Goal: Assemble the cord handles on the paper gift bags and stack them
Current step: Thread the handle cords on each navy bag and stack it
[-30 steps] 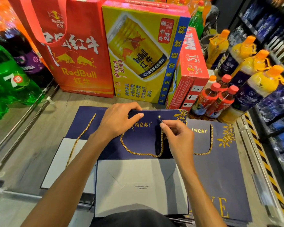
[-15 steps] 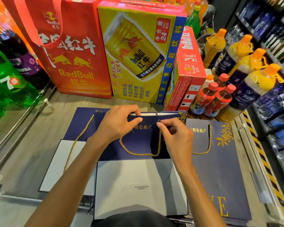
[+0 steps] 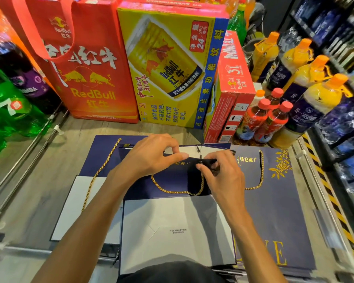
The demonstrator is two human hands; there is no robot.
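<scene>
1. Now the bag (image 3: 168, 217) lies flat, near centre; left hand (image 3: 151, 158) pinches its far rim, right hand (image 3: 223, 176) pinches the cord (image 3: 178, 192).
2. Loosened pinch: cord could slip from its hole.
3. Hard tugging might tear the rim.

1. Three flat bags lie on the table (image 3: 39, 190). The middle bag (image 3: 172, 231) overlaps the left bag (image 3: 86, 201) and the right bag (image 3: 274, 211).
2. A cord (image 3: 178, 192) loops on the middle bag, just below its far edge. There the left grip (image 3: 149, 158) and right grip (image 3: 223, 176) sit side by side.
3. Behind the bags stand a carrier bag (image 3: 86, 78), a box (image 3: 168, 78) to its right, then a narrower box (image 3: 233, 88).
4. Small bottles (image 3: 262, 119) stand right of the narrower box, with larger bottles (image 3: 315, 88) beyond them. Soda bottles (image 3: 12, 105) stand far left.
</scene>
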